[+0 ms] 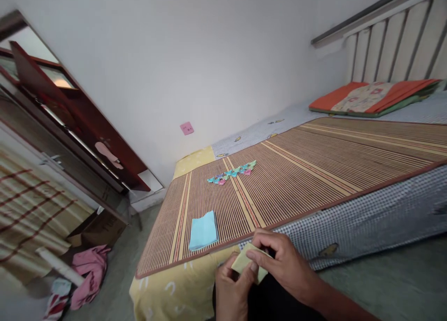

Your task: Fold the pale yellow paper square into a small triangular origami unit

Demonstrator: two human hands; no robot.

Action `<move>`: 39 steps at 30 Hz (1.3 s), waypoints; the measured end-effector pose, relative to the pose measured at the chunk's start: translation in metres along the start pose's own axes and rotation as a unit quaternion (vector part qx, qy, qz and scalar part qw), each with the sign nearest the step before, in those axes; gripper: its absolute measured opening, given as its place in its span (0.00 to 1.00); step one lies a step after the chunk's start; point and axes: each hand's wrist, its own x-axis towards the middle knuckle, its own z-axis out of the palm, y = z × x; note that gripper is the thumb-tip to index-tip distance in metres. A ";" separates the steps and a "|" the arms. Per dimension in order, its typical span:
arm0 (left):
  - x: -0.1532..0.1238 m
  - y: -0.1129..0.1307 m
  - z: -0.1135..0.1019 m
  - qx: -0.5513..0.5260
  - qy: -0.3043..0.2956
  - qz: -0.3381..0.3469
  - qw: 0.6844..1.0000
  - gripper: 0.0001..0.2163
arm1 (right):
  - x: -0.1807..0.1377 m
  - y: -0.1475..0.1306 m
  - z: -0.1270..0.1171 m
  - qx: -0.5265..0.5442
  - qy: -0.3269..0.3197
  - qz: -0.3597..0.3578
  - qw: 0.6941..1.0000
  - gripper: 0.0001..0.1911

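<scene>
Where the floor shows at the far left, a pink cloth [89, 267] lies crumpled beside a cardboard box [101, 228]. Further right, a small stack of blue paper [203, 230] lies flat on the near corner of the striped mat [314, 172] that covers the bed, well apart from both hands. Beyond it, toward the wall, a row of small folded paper pieces [232, 173] in blue, green and pink stretches across the mat. Below the mat's edge, over the yellow sheet [174, 293], the left hand [232, 290] pinches the lower left side of a pale yellow paper [244, 261] between thumb and fingers. The right hand [284, 263] grips the same paper from above and the right, its fingers curled over the top edge. The paper looks folded, though the fingers hide most of it. At the far right, an orange pillow [373, 97] rests by the headboard [394, 46].
</scene>
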 end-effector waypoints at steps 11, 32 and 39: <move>-0.003 0.003 0.011 -0.159 0.007 -0.095 0.983 0.21 | -0.002 0.013 0.002 -0.080 0.078 -0.063 0.992 0.12; 0.154 0.020 0.006 -0.231 -0.002 -0.050 0.972 0.16 | 0.155 0.062 0.005 0.107 0.059 0.001 0.992 0.17; 0.215 0.013 0.017 -0.238 0.005 -0.017 0.971 0.13 | 0.204 0.096 -0.004 0.136 0.148 -0.019 0.979 0.17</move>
